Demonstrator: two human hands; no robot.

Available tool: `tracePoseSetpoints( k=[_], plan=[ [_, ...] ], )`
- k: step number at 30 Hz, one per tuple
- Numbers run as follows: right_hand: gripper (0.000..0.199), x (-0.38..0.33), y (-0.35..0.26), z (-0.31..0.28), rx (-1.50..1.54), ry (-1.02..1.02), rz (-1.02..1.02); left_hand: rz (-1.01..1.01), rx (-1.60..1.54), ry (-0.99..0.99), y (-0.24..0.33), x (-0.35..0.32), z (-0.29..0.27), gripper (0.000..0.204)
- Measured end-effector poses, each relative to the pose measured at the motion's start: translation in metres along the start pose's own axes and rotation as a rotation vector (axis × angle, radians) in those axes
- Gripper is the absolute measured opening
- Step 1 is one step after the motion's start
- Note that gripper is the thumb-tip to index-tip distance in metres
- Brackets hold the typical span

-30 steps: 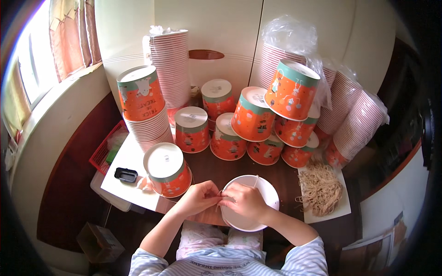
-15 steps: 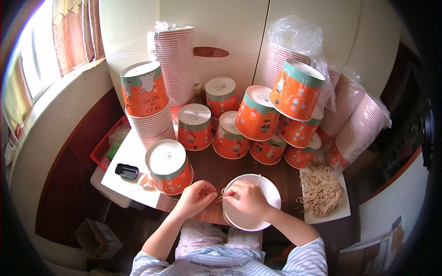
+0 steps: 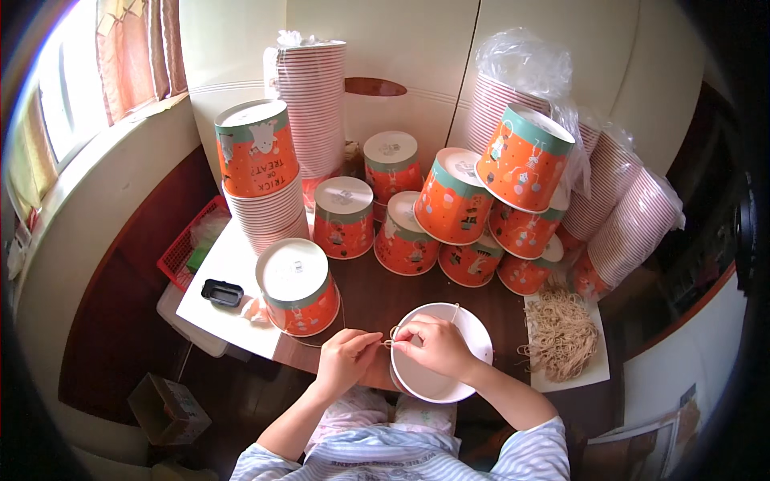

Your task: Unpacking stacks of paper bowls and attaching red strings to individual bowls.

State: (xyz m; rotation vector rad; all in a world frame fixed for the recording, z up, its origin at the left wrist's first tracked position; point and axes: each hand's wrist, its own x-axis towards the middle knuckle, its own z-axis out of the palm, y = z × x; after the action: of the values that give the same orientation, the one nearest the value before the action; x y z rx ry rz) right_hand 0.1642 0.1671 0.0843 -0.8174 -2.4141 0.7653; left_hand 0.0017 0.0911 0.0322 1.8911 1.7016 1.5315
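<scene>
A paper bucket (image 3: 473,365) with a white inside stands mouth up at the table's front edge, close to my body. At its left rim, a thin tan cord (image 3: 388,343) forms a small loop or knot. My right hand (image 3: 435,346) reaches over the bucket's mouth, its thumb and fingers pinched on the cord. From the left, my left hand (image 3: 346,362) pinches the same cord, its fingertips almost meeting the right ones. More cord shows at the bucket's far rim. Left of the hands sits an upside-down orange and green paper bucket (image 3: 298,309), a cord hanging around it.
Upside-down buckets (image 3: 401,248) stand in a pile behind my hands, some on top of others. Nested stacks (image 3: 314,112) rise behind. A tangle of tan cords (image 3: 561,333) lies on a white sheet at right. At left are a small black tray (image 3: 222,293) and a red basket (image 3: 180,248).
My left hand has come up to the cord and now pinches it; before, its fingertips were just short of it. The right hand keeps its pinch at the rim. The view has shifted slightly.
</scene>
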Motion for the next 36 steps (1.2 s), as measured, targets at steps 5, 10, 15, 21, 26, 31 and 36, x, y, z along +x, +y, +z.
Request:
tracePoseSetpoints(
  k=[5,10,15,21,26,31,36],
  plan=[
    [0.008,0.000,-0.001,0.001,0.014,0.003,-0.015,0.062,0.037,0.016,0.001,0.010,-0.002,0.018],
    [0.008,0.000,0.002,0.003,0.018,0.007,-0.030,0.135,0.085,-0.039,0.000,0.016,0.004,0.020],
    [0.009,0.000,0.003,0.003,0.031,0.026,-0.014,0.057,-0.100,-0.119,0.000,0.015,0.004,0.024],
    [0.009,0.001,0.002,0.001,0.023,0.026,-0.009,-0.231,-0.254,-0.125,0.002,0.010,-0.002,0.039],
    [0.009,0.001,0.003,0.002,0.023,0.030,-0.007,-0.249,-0.180,0.090,-0.018,-0.018,-0.002,0.021],
    [0.009,0.001,0.002,0.003,0.006,0.013,-0.009,-0.549,-0.670,-0.020,-0.005,-0.044,0.006,0.010],
    [0.008,0.000,0.002,0.005,0.007,0.006,-0.029,-0.556,-0.768,0.024,0.004,-0.039,0.018,0.021]
  ],
)
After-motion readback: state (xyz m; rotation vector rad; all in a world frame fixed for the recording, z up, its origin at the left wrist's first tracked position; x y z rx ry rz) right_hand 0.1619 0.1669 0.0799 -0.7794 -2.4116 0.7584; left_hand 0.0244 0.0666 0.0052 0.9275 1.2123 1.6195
